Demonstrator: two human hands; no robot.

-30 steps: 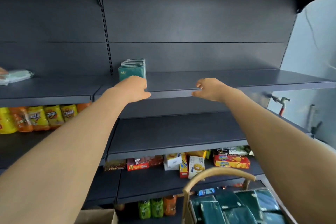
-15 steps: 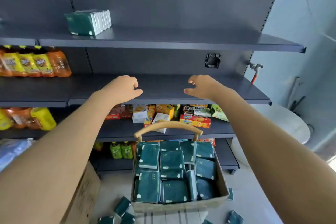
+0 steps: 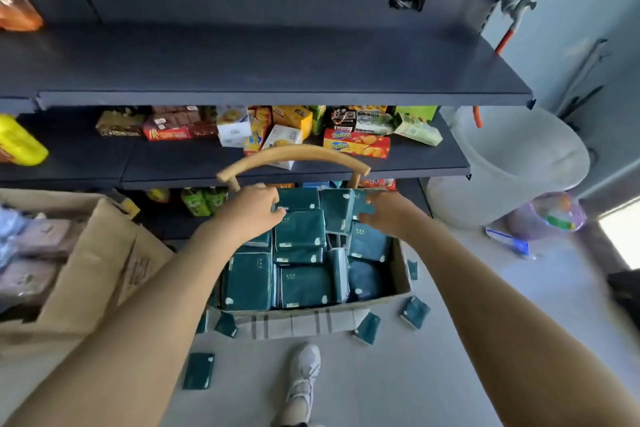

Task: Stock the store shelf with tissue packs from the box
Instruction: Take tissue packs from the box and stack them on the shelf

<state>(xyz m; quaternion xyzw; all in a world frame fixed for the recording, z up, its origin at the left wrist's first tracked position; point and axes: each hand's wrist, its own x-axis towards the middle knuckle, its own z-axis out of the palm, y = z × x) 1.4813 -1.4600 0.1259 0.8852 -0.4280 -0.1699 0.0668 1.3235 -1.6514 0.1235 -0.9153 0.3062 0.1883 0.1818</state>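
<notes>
both hands are down at the box (image 3: 401,274), centre of the frame, crammed with dark green tissue packs (image 3: 301,236). left hand (image 3: 252,215) is curled over the packs at the back left corner, fingertips touching, but whether it actually grips one, cannot tell. right hand (image 3: 388,215) pinches one tissue pack (image 3: 364,209) at the back right, thumb below, fingers above. the dark shelf (image 3: 277,62) spans the upper frame. loose packs (image 3: 198,370) lie on the floor (image 3: 467,322) around the box.

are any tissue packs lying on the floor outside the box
Yes, several tissue packs lie on the floor around the box, in front of it and to its right.
</notes>
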